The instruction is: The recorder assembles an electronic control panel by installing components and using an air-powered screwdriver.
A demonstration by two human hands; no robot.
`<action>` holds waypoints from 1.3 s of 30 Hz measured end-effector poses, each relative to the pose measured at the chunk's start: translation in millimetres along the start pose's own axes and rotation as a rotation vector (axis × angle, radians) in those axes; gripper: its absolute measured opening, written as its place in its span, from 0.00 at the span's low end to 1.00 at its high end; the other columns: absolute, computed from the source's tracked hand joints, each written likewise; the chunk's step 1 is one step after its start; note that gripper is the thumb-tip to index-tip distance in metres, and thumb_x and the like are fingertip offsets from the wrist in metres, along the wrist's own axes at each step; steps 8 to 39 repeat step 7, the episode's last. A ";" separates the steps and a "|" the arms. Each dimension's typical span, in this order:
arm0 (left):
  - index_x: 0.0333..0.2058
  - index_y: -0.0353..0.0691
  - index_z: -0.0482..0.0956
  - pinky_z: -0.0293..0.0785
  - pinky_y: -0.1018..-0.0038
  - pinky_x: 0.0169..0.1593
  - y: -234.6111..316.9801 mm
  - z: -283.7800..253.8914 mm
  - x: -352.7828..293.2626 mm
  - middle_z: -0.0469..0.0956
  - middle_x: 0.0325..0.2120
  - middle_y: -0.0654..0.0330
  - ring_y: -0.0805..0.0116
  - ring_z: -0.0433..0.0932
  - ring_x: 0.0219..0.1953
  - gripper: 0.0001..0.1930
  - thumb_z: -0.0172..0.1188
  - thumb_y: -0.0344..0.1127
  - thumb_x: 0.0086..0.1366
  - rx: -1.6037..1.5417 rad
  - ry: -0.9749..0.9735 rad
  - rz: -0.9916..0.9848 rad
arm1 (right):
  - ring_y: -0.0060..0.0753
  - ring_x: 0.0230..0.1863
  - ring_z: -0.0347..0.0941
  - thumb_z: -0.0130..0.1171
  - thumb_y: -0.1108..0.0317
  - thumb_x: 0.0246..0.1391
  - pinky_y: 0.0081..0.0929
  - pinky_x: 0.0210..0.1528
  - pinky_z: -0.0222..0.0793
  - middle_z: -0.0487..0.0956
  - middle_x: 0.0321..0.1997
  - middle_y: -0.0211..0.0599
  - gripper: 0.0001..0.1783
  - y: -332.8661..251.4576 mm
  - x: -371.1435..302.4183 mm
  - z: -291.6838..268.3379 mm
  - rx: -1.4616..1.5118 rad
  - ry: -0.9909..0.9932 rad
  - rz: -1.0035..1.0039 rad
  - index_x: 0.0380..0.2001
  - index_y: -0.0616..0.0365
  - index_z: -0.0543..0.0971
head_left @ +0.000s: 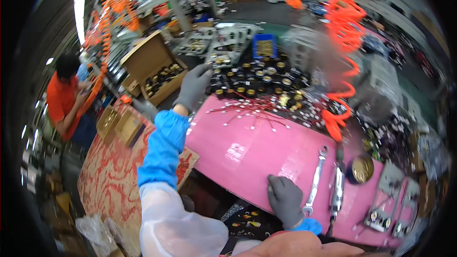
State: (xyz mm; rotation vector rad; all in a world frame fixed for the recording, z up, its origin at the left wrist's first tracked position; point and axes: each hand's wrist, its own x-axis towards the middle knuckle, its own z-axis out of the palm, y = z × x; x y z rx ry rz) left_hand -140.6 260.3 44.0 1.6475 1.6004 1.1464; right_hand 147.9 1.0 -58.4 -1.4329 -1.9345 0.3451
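My left hand (193, 87), in a grey glove, reaches out to the left end of a pile of round black-and-gold parts (247, 78). Its fingers are stretched forward and I see nothing held in them. On the near edge of the pink table (238, 138) rests my right hand (285, 200), also gloved in grey. The thumb stands apart from its loosely bent fingers, with nothing visible in the grasp. A combination wrench (315, 181) lies just right of this hand, and beyond it is a silver air tool (337, 188) on an orange coiled hose (343, 28).
Red wires (252, 108) with white connectors spread along the table's far edge. An open cardboard box (162, 78) of parts stands left of the pile; a blue bin (264, 46) sits behind. A round tin (360, 169) and grey metal brackets (388, 200) lie right. Another person (64, 97) works far left.
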 end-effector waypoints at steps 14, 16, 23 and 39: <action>0.49 0.38 0.77 0.70 0.76 0.50 37.3 127.1 -111.6 0.79 0.44 0.54 0.65 0.76 0.46 0.15 0.56 0.30 0.63 0.198 -0.286 0.730 | 0.43 0.37 0.76 0.60 0.68 0.47 0.35 0.36 0.74 0.77 0.43 0.37 0.25 3.9 -28.9 -14.9 0.074 0.206 -0.084 0.52 0.48 0.73; 0.49 0.38 0.77 0.70 0.76 0.50 37.3 127.1 -111.6 0.79 0.44 0.54 0.65 0.76 0.46 0.15 0.56 0.30 0.63 0.198 -0.286 0.730 | 0.43 0.37 0.76 0.60 0.68 0.47 0.35 0.36 0.74 0.77 0.43 0.37 0.25 3.9 -28.9 -14.9 0.074 0.206 -0.084 0.52 0.48 0.73; 0.49 0.38 0.77 0.70 0.76 0.50 37.3 127.1 -111.6 0.79 0.44 0.54 0.65 0.76 0.46 0.15 0.56 0.30 0.63 0.198 -0.286 0.730 | 0.43 0.37 0.76 0.60 0.68 0.47 0.35 0.36 0.74 0.77 0.43 0.37 0.25 3.9 -28.9 -14.9 0.074 0.206 -0.084 0.52 0.48 0.73; 0.49 0.38 0.77 0.70 0.76 0.50 37.3 127.1 -111.6 0.79 0.44 0.54 0.65 0.76 0.46 0.15 0.56 0.30 0.63 0.198 -0.286 0.730 | 0.43 0.37 0.76 0.60 0.68 0.47 0.35 0.36 0.74 0.77 0.43 0.37 0.25 3.9 -28.9 -14.9 0.074 0.206 -0.084 0.52 0.48 0.73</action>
